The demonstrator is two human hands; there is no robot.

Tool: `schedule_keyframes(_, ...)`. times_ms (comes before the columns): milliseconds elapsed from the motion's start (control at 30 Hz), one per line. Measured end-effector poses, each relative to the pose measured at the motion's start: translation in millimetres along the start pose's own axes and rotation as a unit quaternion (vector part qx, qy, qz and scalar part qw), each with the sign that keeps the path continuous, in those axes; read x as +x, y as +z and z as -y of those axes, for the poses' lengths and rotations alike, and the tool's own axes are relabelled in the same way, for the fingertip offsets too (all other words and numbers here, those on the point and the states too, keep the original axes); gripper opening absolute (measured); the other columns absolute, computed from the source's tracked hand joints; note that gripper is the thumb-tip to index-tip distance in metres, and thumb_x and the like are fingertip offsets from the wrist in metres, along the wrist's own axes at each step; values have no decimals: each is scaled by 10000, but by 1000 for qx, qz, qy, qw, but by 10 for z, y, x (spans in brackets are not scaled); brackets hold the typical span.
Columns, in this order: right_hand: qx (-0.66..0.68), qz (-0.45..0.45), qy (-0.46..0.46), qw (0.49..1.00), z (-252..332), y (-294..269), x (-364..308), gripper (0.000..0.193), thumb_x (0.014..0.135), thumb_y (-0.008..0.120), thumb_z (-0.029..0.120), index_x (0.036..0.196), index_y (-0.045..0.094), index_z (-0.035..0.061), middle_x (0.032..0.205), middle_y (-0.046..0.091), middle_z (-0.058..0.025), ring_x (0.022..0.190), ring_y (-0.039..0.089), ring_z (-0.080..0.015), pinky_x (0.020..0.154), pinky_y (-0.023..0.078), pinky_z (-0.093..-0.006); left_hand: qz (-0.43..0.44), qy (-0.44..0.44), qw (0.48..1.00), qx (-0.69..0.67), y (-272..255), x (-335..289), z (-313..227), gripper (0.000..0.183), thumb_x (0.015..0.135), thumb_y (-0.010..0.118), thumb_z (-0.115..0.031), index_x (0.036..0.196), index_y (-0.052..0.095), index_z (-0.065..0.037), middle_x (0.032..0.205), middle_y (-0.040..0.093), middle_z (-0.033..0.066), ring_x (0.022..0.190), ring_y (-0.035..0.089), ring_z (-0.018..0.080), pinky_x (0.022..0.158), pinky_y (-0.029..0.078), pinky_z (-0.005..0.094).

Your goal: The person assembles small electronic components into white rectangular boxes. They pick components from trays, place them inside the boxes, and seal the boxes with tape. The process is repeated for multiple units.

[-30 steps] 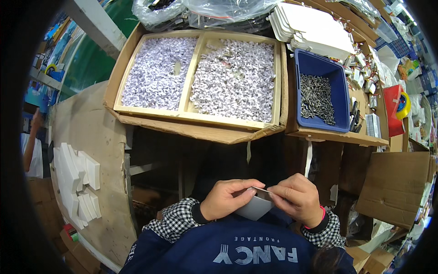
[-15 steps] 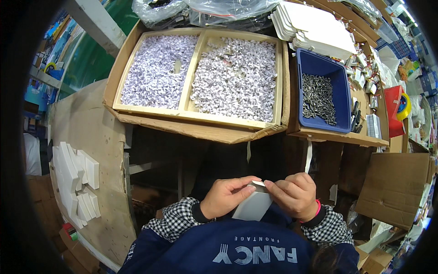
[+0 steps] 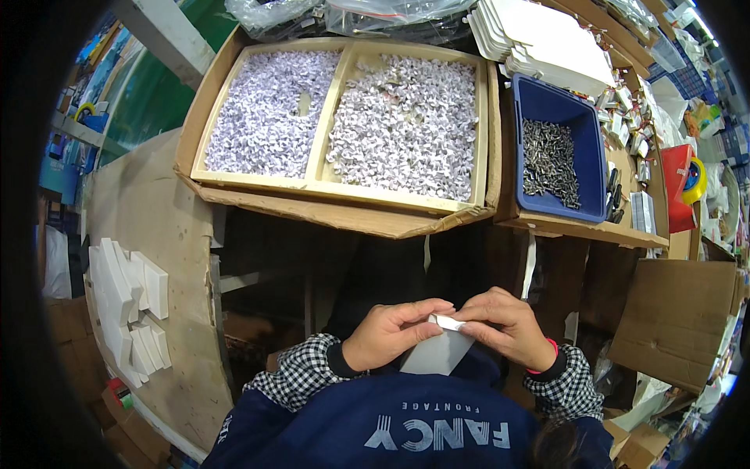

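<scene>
A small white box (image 3: 437, 354) is upright close to my body, its upper end toward the trays. My left hand (image 3: 389, 334) grips that end from the left, thumb along the near edge and fingers behind. From the other side my right hand (image 3: 509, 328) pinches the end flap (image 3: 448, 321) between thumb and fingers. The white flap lies across the top of the box, between both sets of fingertips. What is inside the box cannot be seen.
A divided cream tray (image 3: 312, 186) of small white curled pieces sits in a cardboard carton. Right of it stands a blue bin (image 3: 598, 148) of small metal parts, near stacked white panels (image 3: 539, 47). White boxes (image 3: 117, 301) lie on a board (image 3: 156, 211) at left.
The box end showed a dark gap before; now the white flap covers it. My right hand has shifted slightly, its fingers straighter along the top edge.
</scene>
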State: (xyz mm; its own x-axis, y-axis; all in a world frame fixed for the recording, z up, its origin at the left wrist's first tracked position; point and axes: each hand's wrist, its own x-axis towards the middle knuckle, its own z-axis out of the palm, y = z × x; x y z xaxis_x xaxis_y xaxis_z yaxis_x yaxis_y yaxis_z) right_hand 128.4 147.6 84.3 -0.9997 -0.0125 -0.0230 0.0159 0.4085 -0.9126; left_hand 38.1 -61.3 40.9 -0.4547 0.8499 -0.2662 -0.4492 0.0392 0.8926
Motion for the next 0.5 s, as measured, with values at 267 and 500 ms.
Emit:
schedule_keyframes(267,1,-22,31,999,-12,57,-76,201,785,749,117,984,746,92,912,693,-46,813,606,-170,717,495,-287,26,41,975,215,26,-38,-124,464,914,642,-180,1346,507,-76,1112,682,106,948,672,162,825,531,265)
schedule_keyframes(500,72,-22,59,995,-45,20,-128,184,772,758,107,955,754,84,856,664,-27,787,589,-168,686,485,-287,120,-32,992,-17,44,27,-3,750,895,650,-369,1461,275,-52,1329,511,141,1197,521,196,981,432,314)
